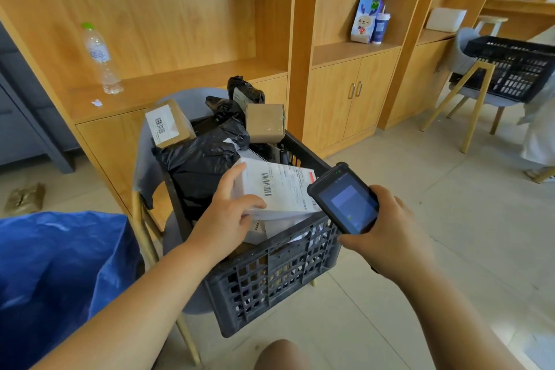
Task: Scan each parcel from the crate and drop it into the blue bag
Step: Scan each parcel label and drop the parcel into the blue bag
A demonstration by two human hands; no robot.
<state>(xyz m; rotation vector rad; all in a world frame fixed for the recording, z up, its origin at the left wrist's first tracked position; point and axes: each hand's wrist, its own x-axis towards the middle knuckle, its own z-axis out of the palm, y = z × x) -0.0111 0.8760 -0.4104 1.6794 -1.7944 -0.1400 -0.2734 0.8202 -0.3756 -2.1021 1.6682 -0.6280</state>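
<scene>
Gripping a white parcel (279, 189) at its left end, your left hand (231, 213) pinches it, thumb on the label and forefinger along the far edge, over the near part of the dark crate (270, 273). Your right hand (387, 237) curls around a black scanner (345, 200), lit screen up, its far end just beside the parcel's right end. The crate sits on a grey chair (192, 102), heaped with black plastic bags (201, 159), a labelled brown box (168, 122) and a taped brown box (265, 122) at its far side. The blue bag (60, 264) sits at near left, beside the chair. A water bottle (100, 60) stands upright on the wooden shelf (180, 81), far left.
</scene>
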